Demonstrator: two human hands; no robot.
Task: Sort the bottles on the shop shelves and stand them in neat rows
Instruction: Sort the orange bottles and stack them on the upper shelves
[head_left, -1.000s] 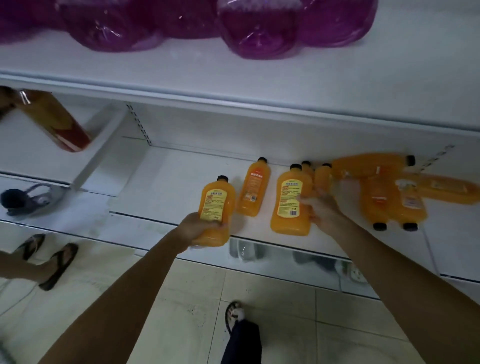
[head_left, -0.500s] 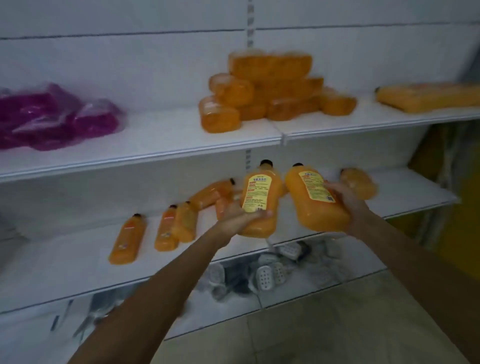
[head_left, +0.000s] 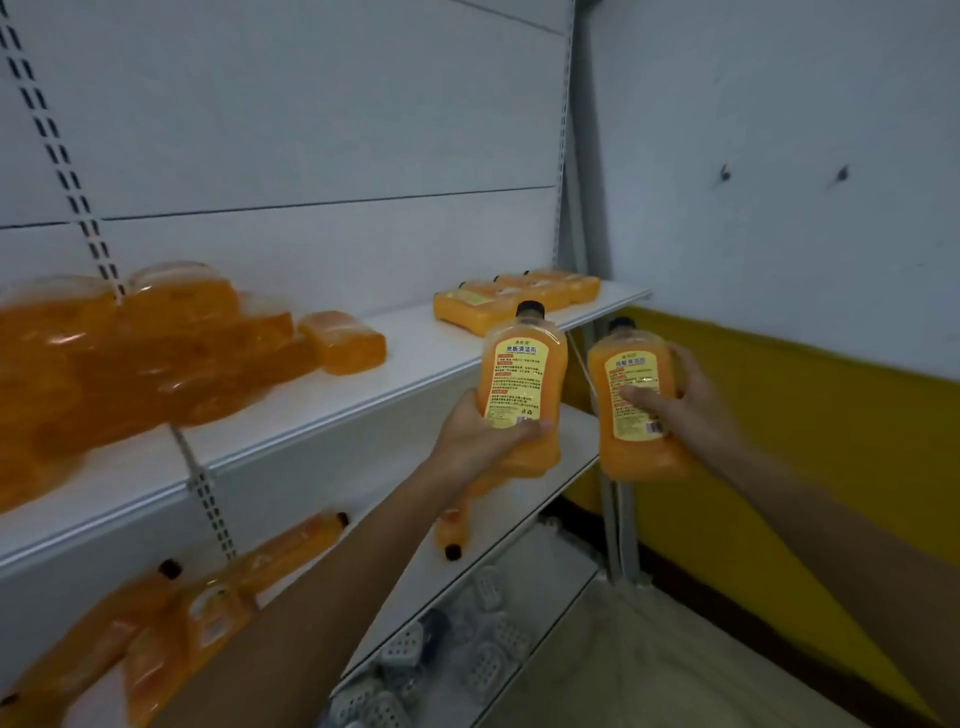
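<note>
Your left hand (head_left: 478, 436) is clamped round the lower body of the left bottle (head_left: 522, 384). The fingers wrap behind it and the thumb lies across the front, at the bottom edge of the label. Your right hand (head_left: 693, 400) grips the right bottle (head_left: 636, 421) from its right side, with the thumb laid across the middle of the label and the fingers curled round the far flank.

Both bottles are in the air, side by side with a narrow gap between them. They are in front of the right end of the upper shelf (head_left: 415, 353) and above the lower shelf (head_left: 519, 525). Each stands nearly upright, cap up, and leans slightly. Each holds orange liquid under a black cap and has a yellow label with dense print facing you.

To the left on the upper shelf is a blurred heap of wrapped packs (head_left: 156, 358), orange under clear film. At its far right end some flat packs (head_left: 519, 296) lie side by side. On the lower shelf, lying bottles (head_left: 291, 551) sprawl at angles on their sides. One more of them lies just under your left wrist, cap towards you. A yellow band (head_left: 779, 441) runs along the wall on the right.
</note>
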